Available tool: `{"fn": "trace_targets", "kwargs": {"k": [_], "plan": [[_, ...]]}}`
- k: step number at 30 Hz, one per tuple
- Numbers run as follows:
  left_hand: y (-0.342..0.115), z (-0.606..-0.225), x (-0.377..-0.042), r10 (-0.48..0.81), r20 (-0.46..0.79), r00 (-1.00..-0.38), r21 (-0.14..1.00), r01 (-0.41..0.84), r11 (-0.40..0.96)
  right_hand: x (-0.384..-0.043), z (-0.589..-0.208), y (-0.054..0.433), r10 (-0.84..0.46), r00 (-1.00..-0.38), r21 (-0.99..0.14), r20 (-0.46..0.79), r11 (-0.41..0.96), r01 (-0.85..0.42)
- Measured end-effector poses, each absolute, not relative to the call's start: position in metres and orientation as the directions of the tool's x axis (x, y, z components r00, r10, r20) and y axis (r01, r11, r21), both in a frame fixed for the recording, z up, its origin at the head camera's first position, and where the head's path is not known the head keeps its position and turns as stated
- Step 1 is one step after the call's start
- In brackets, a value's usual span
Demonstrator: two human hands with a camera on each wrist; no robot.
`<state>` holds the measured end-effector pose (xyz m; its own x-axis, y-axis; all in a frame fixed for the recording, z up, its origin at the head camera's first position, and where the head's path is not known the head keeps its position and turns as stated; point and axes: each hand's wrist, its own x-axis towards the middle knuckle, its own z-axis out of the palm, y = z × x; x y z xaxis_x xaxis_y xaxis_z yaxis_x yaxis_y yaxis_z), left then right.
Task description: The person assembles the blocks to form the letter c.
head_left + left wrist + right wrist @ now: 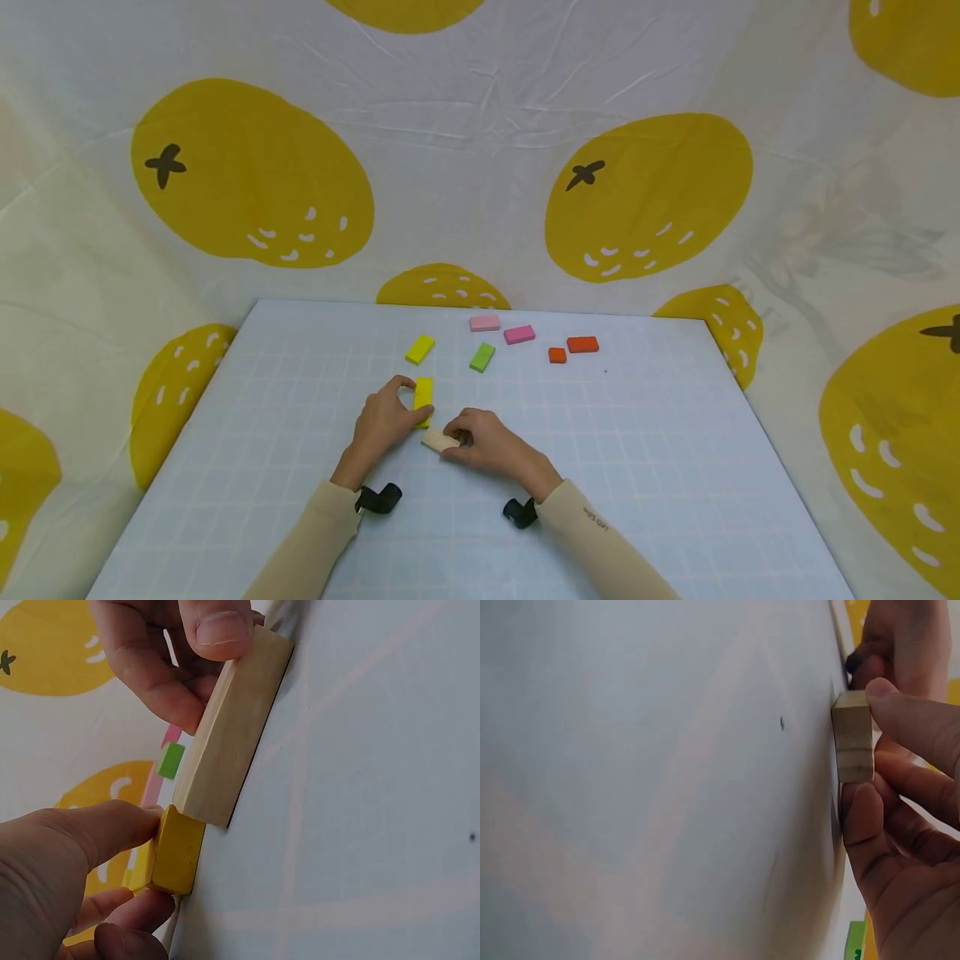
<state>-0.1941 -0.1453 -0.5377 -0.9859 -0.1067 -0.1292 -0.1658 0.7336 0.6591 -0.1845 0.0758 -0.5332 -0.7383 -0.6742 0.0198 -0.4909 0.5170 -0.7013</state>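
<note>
Fingers of the left hand (381, 425) pinch a yellow block (423, 391); those of the right hand (489, 446) pinch a bare wooden block (437, 440) at its five o'clock, ends seemingly meeting. Six painted blocks (482, 357), twelve to two o'clock, look unjoined.

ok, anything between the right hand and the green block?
No. In the head view, only bare tabletop lies between the right hand, which holds the plain wooden block, and the green block.

Six blocks (482, 357) on the table (675, 467), behind two nearer blocks (423, 391)
</note>
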Motion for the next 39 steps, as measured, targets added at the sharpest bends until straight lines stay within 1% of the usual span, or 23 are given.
{"fn": "trace_targets", "kwargs": {"k": [23, 39], "plan": [[-0.1437, -0.5364, -0.1916, -0.114, -0.127, -0.985, 0.653, -0.17, 0.738, -0.1836, -0.5345, 0.0746, -0.678, -0.735, -0.691, 0.018, 0.522, -0.499], [-0.1436, -0.5387, -0.1913, -0.114, -0.11, -0.987, 0.656, -0.158, 0.738, -0.184, -0.5356, 0.0747, -0.675, -0.738, -0.701, 0.0, 0.526, -0.482]]}}
